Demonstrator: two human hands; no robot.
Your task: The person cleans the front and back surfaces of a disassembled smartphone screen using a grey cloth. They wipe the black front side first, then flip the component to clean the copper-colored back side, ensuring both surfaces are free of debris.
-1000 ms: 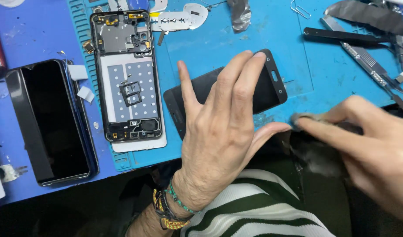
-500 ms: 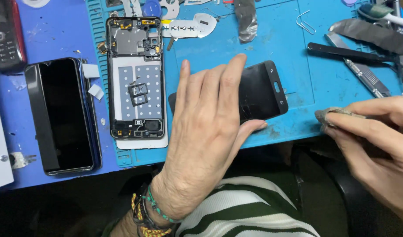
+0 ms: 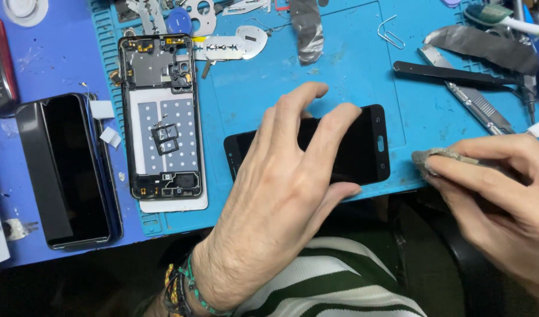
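the phone screen [image 3: 363, 141] lies on the repair mat [image 3: 351, 64], right of the opened phone frame [image 3: 161, 117]. a closed phone [image 3: 70, 170] lies left of the mat, tweezers [image 3: 478, 105] to the far right.

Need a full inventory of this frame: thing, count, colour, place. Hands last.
phone screen panel: 1, black, mat centre, under left hand
opened phone frame: 1, black with white and grey inside, mat left part
closed phone: 1, black, blue table, left of mat
work mat: 1, light blue, table centre
cloth wad: 1, grey-brown, mat's near edge, in right hand
paper clip: 1, silver, mat top
black flat tool: 1, mat right
metal-handled tool: 1, silver, below the black flat tool
metal pry pieces: several, silver, mat top left
keypad phone: 1, dark with red edge, far left
left hand: pressing the screen panel, beaded bracelets at wrist
right hand: pinching the cloth wad
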